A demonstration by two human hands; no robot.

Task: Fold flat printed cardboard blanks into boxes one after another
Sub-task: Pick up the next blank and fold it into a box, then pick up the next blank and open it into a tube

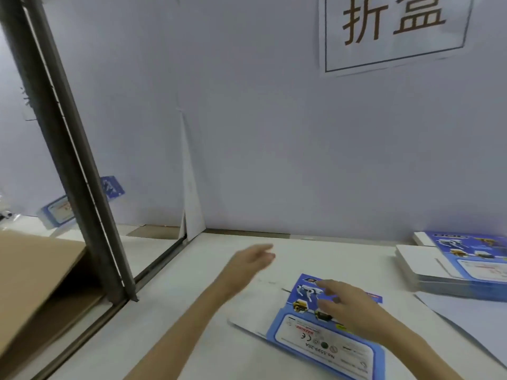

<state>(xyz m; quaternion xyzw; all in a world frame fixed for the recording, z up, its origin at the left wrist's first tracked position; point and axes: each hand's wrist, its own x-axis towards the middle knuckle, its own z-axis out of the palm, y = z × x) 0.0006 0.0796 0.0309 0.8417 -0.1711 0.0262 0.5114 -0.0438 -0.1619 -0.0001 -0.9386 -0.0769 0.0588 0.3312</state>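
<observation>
Cardboard blank [315, 335] lies flat, printed side up, on the white table [192, 297] at the lower centre-right of the frame. The right hand [348, 305] is spread over it with fingers apart and loosely bent, clamped on nothing. The left hand [252, 260], to its upper left, is blurred, fingers stretched out and empty. With no firm grip on it, the blank could slide on the smooth table or crease away from its fold lines.

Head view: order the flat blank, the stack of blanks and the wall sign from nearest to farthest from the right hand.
1. Flat blank, directly under the right hand.
2. Stack of blanks, off to the right.
3. Wall sign, high up at the back.
</observation>
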